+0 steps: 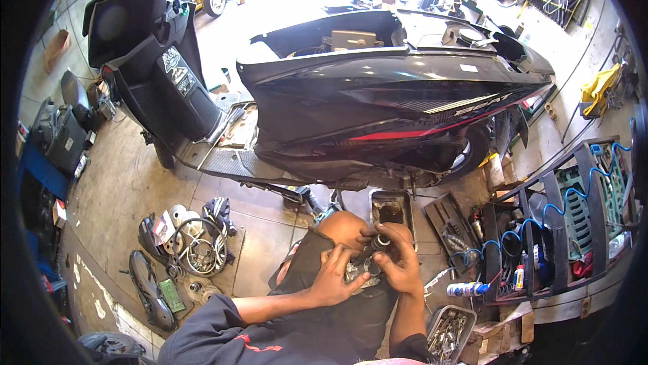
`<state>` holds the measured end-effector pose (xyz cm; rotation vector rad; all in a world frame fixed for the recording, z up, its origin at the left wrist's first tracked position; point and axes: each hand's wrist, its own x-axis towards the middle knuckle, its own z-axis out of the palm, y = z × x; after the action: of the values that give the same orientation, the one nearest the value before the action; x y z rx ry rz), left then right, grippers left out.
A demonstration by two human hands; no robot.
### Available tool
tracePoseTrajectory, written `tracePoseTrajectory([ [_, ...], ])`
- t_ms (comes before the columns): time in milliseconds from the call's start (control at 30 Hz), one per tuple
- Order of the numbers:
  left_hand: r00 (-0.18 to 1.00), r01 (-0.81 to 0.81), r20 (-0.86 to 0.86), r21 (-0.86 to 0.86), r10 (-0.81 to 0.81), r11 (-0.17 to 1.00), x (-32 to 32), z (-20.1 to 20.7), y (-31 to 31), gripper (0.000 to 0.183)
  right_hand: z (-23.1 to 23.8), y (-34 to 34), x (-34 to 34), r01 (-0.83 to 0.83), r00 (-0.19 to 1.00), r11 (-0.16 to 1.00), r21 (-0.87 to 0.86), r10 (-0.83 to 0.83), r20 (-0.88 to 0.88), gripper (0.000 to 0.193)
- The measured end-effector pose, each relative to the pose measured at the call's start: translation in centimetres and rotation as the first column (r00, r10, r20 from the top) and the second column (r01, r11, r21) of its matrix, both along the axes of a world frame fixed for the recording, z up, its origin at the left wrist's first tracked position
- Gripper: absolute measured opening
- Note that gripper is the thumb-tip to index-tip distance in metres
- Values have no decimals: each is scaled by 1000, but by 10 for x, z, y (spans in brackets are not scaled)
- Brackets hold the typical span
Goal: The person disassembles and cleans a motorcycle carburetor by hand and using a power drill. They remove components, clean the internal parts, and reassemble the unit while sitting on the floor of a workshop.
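Above my lap I hold a small metal part with a dark, round, tube-like end pointing up. My left hand closes on its left side, thumb and fingers bent against it. Around its right side wraps my right hand, with the fingers at the dark round end. Much of the part is hidden by my fingers, so its exact kind cannot be made out. Ahead of me stands a black scooter with its seat off and the bay under it uncovered.
A drain pan sits by the scooter. To the left lie removed parts and a cable. On the right are a tool rack with a blue coiled hose, a spray can, an open tool case and a tray of sockets.
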<state>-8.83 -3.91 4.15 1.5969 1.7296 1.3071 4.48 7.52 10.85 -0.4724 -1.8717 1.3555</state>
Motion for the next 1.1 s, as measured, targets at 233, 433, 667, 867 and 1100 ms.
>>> tracePoseTrajectory([
  [233,1000,21,-14,0,-21,1000,0,-9,2,55,-12,0,-3,35,999,996,-83,-38,-31,59],
  [433,1000,18,21,-20,-17,1000,0,0,1,58,-3,0,-4,-37,999,998,-58,36,-19,55],
  [667,999,-1,36,19,0,1000,0,-3,3,60,6,-7,-5,69,998,958,-279,-64,27,54],
  [867,999,11,36,46,-12,999,0,0,3,60,-3,5,4,12,967,969,245,-73,243,64],
  [1100,1000,11,22,17,-11,1000,-1,-2,2,59,12,-6,-2,-162,986,972,-171,164,-3,69],
])
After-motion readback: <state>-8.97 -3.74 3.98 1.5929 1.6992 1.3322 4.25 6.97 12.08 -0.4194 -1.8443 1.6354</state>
